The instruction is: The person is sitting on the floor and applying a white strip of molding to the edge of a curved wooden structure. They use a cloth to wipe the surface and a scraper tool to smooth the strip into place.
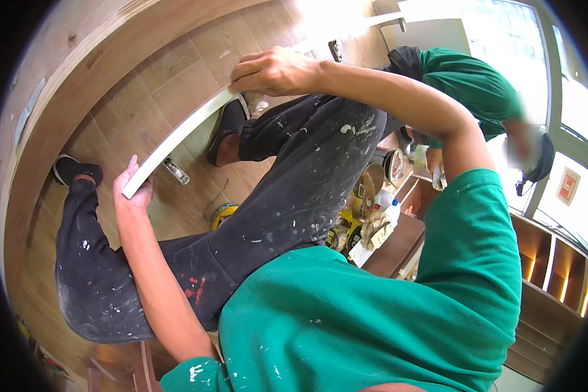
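A long, narrow white strip (181,133) slants across in front of me, from the lower left up toward the bright far right. Its near end rests in my left hand (134,188), with the fingers closed around its underside. Farther along, my right hand (274,72) curls its fingers over the strip, and its palm side is hidden. Past that hand the strip runs on into the glare. Below the strip, close to my left hand, a small metallic tool (176,171) lies on the wood-look floor (196,65).
A curved-looking wooden panel edge (85,91) borders the left. A co-worker in a green shirt (467,85) bends over at the upper right. Tubs, a blue-capped bottle (392,210) and a yellow round object (224,214) stand beyond my leg. Wooden shelving (536,248) lines the right side.
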Motion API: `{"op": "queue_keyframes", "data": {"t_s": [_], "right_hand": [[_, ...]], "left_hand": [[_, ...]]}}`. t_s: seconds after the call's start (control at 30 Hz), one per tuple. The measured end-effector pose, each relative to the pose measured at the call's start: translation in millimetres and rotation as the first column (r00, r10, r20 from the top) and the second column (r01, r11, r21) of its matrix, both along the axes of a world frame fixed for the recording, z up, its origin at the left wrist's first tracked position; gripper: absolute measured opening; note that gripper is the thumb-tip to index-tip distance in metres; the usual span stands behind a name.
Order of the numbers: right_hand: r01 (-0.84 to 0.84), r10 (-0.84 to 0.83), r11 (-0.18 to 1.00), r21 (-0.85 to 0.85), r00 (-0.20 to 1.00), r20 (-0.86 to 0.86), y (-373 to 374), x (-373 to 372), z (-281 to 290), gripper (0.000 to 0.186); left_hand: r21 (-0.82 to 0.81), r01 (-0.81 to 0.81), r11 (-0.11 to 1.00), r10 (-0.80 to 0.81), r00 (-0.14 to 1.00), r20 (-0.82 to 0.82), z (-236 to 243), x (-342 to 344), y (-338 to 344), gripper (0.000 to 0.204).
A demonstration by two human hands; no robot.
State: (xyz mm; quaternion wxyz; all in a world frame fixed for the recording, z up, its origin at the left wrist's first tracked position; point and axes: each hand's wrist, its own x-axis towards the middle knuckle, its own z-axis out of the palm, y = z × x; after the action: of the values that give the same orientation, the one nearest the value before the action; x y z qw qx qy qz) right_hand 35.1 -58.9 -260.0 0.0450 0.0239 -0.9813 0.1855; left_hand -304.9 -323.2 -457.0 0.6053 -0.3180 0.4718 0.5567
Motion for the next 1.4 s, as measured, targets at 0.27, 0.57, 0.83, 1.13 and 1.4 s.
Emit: {"op": "queue_keyframes", "data": {"t_s": [0.27,0.57,0.83,1.13,1.4], "right_hand": [[-0.01,0.011,1.0,-0.012,0.998,0.056,-16,-18,10,0.035],[0.003,-0.003,1.0,0.007,1.0,-0.022,-18,-14,4,0.025],[0.027,-0.027,1.0,0.016,0.999,0.046,-3,1,1,0.026],[0.032,-0.033,0.999,0.017,0.999,0.011,0,2,0,0.021],[0.022,-0.022,0.999,-0.026,1.0,0.0,-10,-13,4,0.022]], "left_hand": [[-0.016,0.021,1.0,-0.021,1.0,-0.022,8,12,8,0.051],[-0.008,0.001,1.0,-0.001,1.0,0.002,2,14,12,0.051],[-0.001,-0.011,1.0,0.011,1.0,0.005,8,17,16,0.051],[0.019,-0.019,1.0,0.019,1.0,0.01,-4,16,17,0.057],[0.063,-0.021,0.998,0.019,1.0,0.022,-4,16,13,0.061]]}}
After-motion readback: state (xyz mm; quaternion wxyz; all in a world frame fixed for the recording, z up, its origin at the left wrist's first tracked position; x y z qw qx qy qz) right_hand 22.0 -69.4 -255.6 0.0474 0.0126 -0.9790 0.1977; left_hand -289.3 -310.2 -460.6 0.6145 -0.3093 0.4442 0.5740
